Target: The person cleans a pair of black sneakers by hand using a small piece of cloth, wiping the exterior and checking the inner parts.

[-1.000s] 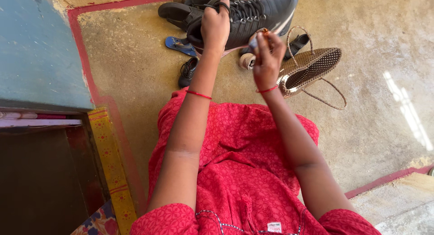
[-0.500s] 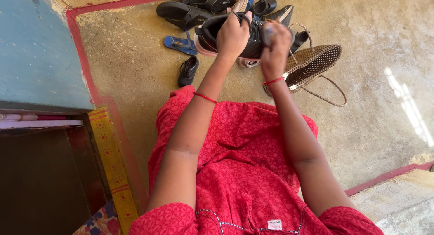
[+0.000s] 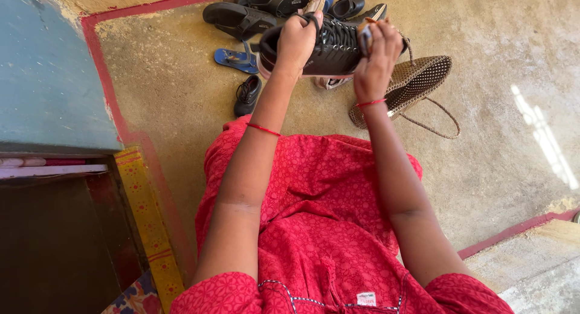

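Black lace-up sneaker held up in both hands, top centre of the frame.

I see my left hand (image 3: pixel 297 41) clamped on the collar of the black high-top sneaker (image 3: pixel 329 48), fingers hooked inside, while my right hand (image 3: pixel 376 55) is closed on a small pale object I cannot identify, pressed against the toe end. I judge the shoe light, with a firm sole and a soft upper; the collar and sole edge give the surest hold. A woven basket (image 3: pixel 417 84) lies just right of it on the concrete floor (image 3: pixel 495 108).
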